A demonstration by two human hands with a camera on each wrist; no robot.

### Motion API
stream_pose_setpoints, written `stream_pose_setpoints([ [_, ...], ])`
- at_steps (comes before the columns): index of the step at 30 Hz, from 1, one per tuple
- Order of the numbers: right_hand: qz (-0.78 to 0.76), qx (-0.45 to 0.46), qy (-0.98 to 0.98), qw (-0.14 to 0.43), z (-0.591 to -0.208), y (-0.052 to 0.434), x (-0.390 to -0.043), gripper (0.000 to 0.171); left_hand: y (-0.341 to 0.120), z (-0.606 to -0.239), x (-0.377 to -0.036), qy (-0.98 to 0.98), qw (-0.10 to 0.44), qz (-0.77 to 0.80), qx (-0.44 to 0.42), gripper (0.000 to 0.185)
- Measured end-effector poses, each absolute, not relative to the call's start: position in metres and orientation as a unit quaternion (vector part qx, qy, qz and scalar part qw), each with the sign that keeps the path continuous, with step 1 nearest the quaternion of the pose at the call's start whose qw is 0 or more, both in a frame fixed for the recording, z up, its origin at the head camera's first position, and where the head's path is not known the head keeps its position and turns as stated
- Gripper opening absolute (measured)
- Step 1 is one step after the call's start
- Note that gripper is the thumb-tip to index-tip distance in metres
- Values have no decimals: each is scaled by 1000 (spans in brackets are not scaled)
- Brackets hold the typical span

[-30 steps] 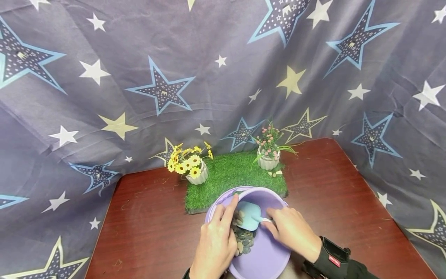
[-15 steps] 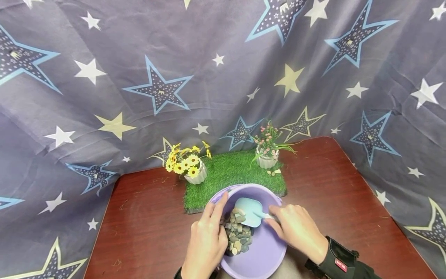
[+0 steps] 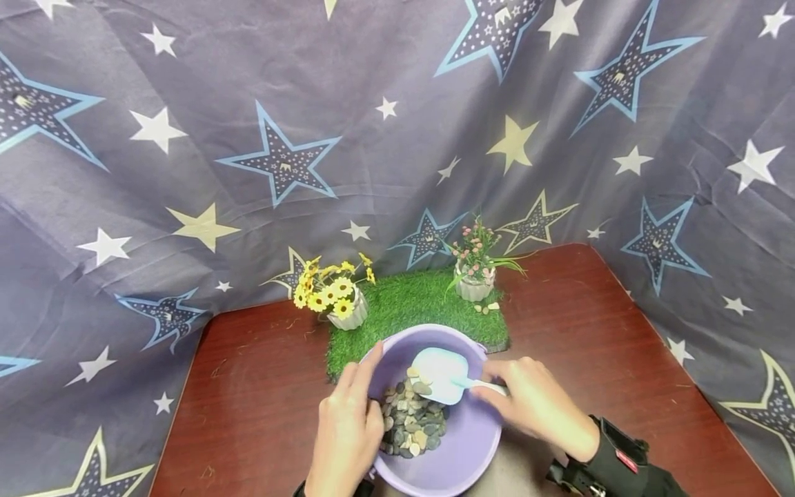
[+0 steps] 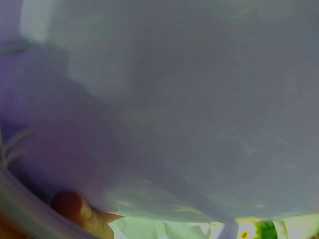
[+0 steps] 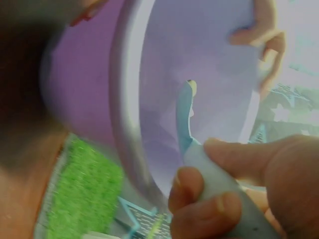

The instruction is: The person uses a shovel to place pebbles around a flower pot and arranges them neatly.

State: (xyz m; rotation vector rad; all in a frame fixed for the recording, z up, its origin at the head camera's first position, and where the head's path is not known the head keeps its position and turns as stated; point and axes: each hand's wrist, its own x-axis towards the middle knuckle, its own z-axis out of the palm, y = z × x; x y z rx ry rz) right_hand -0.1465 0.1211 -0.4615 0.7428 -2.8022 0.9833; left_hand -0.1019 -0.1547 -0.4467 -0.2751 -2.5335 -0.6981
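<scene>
since a second ago the purple basin [image 3: 435, 469] has tipped back toward level, so the pebbles [image 3: 411, 424] now lie spread across its floor rather than bunched under the left hand, and the pale blue scoop [image 3: 442, 373] has lifted a little, its blade held over the far edge of the pile. the left hand [image 3: 344, 431] grips the basin's near-left rim, fingers curled over the edge with the forefinger stretched along it; the left wrist view shows only blurred purple wall and a bit of fingertip. the right hand [image 3: 534, 404] pinches the scoop's handle between thumb and curled fingers [image 5: 197, 191], as the right wrist view shows, with the blade [image 5: 184, 119] reaching into the basin [image 5: 124, 124]. the basin sits on the dark red table [image 3: 267, 386], its far rim touching or overlapping the near edge of a green grass mat [image 3: 416, 307]. on the mat stand a white pot of yellow flowers [image 3: 338, 297] at the left corner and a white pot of pink flowers [image 3: 475, 266] at the right, with a few loose pebbles just beside the latter. a star-printed cloth [image 3: 248, 138] hangs behind and around the table.
</scene>
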Motion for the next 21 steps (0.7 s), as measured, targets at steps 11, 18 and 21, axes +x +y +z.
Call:
stream_pose_setpoints([
  [11, 292, 184, -937, 49, -416, 153, -158, 23, -203, -457, -111, -930, 194, -311, 2, 77],
  [18, 293, 149, -943, 49, -424, 166, -173, 18, -228, -466, -99, -930, 152, -327, 70, 78],
  [21, 295, 141, -944, 52, -439, 169, -183, 19, -239, -470, -96, -931, 138, -325, 89, 80],
])
